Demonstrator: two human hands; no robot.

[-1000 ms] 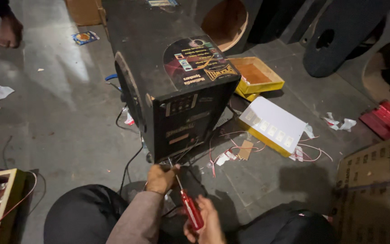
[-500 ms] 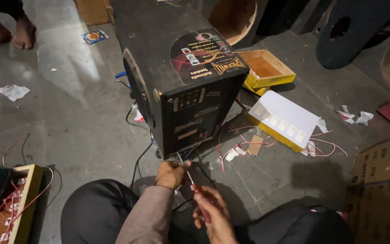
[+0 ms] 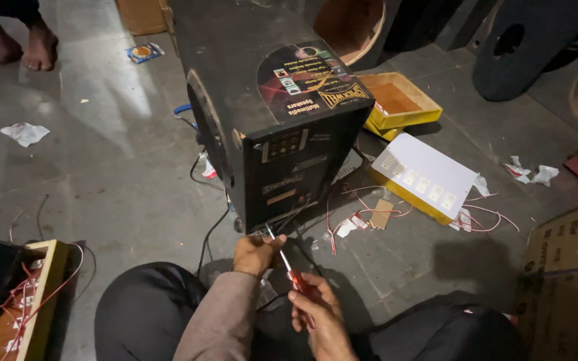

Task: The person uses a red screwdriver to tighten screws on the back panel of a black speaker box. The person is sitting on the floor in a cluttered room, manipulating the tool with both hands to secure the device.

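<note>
Red-handled, the screwdriver (image 3: 296, 275) is gripped in the right hand (image 3: 319, 314), its fingers wrapped round the handle, while the left hand (image 3: 255, 253) pinches the shaft near the tip against the bottom edge of the black speaker cabinet's (image 3: 269, 113) control panel (image 3: 292, 180). The panel sits in place with wires (image 3: 349, 217) trailing loose on the floor, so the job looks only partway through.

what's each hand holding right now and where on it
The right hand grips a screwdriver by its red handle. The left hand pinches near its tip, at the bottom edge of the black speaker cabinet.
</note>
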